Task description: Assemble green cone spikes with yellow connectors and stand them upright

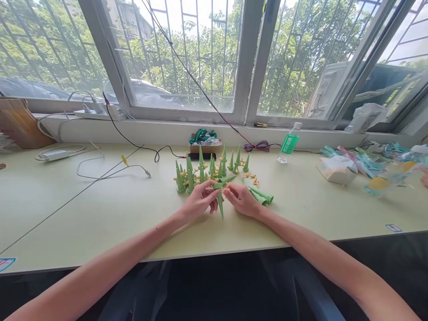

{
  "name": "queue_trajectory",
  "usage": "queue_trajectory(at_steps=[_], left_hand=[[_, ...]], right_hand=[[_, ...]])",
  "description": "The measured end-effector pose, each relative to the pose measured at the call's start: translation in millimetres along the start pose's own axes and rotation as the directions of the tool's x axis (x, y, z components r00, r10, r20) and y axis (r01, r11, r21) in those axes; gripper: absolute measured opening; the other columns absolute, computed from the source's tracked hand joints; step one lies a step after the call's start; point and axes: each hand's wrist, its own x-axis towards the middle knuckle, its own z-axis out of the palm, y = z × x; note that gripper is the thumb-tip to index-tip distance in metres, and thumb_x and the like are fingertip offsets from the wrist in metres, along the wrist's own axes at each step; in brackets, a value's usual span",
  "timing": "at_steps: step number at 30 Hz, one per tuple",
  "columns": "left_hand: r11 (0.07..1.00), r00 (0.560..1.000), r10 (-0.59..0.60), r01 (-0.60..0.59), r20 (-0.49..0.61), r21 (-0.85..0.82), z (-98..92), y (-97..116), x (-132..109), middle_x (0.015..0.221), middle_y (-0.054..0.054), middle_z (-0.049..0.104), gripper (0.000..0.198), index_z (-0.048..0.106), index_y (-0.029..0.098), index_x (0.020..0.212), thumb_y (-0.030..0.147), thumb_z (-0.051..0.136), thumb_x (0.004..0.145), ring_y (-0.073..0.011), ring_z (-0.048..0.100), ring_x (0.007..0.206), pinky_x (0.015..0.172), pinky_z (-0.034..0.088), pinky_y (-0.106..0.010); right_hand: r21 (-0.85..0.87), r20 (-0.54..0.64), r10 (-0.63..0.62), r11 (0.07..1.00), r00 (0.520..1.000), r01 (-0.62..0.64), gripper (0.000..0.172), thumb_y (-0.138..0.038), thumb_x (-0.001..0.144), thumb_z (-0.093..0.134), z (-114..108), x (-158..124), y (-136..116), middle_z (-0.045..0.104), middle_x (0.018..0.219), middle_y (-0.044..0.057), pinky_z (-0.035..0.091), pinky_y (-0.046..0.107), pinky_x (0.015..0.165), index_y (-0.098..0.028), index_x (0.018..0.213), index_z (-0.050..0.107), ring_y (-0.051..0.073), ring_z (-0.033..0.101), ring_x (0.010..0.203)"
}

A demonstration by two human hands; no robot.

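Observation:
My left hand (200, 199) is closed round the wide end of a green plastic spike (220, 207), whose tip points down toward the table. Close on its right, my right hand (244, 199) pinches a small yellow piece (228, 189), mostly hidden by the fingers. Just beyond both hands stand several green spikes (181, 180) with yellow pieces at their bases, tips up. Beside my right hand lie loose green spikes (264, 195) on their sides. A few small yellow pieces (256, 182) are scattered behind them.
A phone (202, 156) lies before a small box (205, 146) of green material. Right of it stand a water bottle (289, 143) and a tissue pack (336, 170). Cables (117, 171) cross the table (100, 223) on the left. Part of another person's hand (424, 177) shows at far right.

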Motion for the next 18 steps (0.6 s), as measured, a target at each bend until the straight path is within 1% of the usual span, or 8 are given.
queue_trajectory(at_steps=[3,8,12,15,18], left_hand=[[1.000,1.000,-0.013,0.013,-0.002,-0.021,-0.8,0,0,0.056,0.003,0.062,0.035,0.047,0.018,0.095,0.048,0.064,0.088,-0.0122,0.058,0.042,0.043,0.044,-0.022],[1.000,0.999,-0.022,0.022,0.028,-0.006,-2.5,-1,0,0.063,0.001,0.066,0.035,0.045,0.019,0.099,0.048,0.061,0.089,-0.0123,0.060,0.044,0.042,0.044,-0.022],[1.000,0.998,-0.017,0.016,0.064,0.026,-2.0,-3,-2,0.069,-0.001,0.068,0.037,0.045,0.019,0.105,0.048,0.060,0.090,-0.0119,0.060,0.045,0.040,0.045,-0.021],[0.999,0.996,-0.008,0.004,0.085,0.047,-0.8,-4,-2,0.070,-0.002,0.068,0.038,0.045,0.018,0.105,0.049,0.061,0.089,-0.0114,0.059,0.044,0.040,0.046,-0.021],[0.998,0.996,-0.006,0.001,0.087,0.057,0.2,-3,-3,0.070,-0.001,0.068,0.037,0.046,0.018,0.103,0.048,0.062,0.089,-0.0109,0.058,0.043,0.040,0.046,-0.021]], right_hand=[[-0.006,0.038,-0.023,1.000,0.999,0.024,0.037,-0.049,0.098,0.043,-1,-1,-2,0.044,0.059,-0.006,0.030,0.024,0.052,-0.019,0.078,0.050,0.009,0.035,0.050],[-0.090,0.028,-0.060,0.994,0.998,0.062,0.038,-0.046,0.100,0.039,0,-2,3,0.043,0.060,-0.005,0.031,0.024,0.055,-0.020,0.073,0.045,0.010,0.035,0.052],[-0.158,0.034,-0.075,0.984,0.997,0.079,0.047,-0.047,0.102,0.033,2,-2,8,0.043,0.057,-0.004,0.033,0.025,0.057,-0.020,0.066,0.047,0.011,0.037,0.053],[-0.125,0.063,-0.061,0.990,0.996,0.068,0.057,-0.047,0.104,0.027,2,-2,9,0.044,0.051,-0.003,0.035,0.025,0.057,-0.019,0.060,0.051,0.011,0.040,0.051],[-0.105,0.057,-0.045,0.993,0.997,0.051,0.061,-0.049,0.104,0.027,2,-1,9,0.044,0.049,-0.002,0.036,0.025,0.057,-0.019,0.057,0.053,0.011,0.041,0.049]])
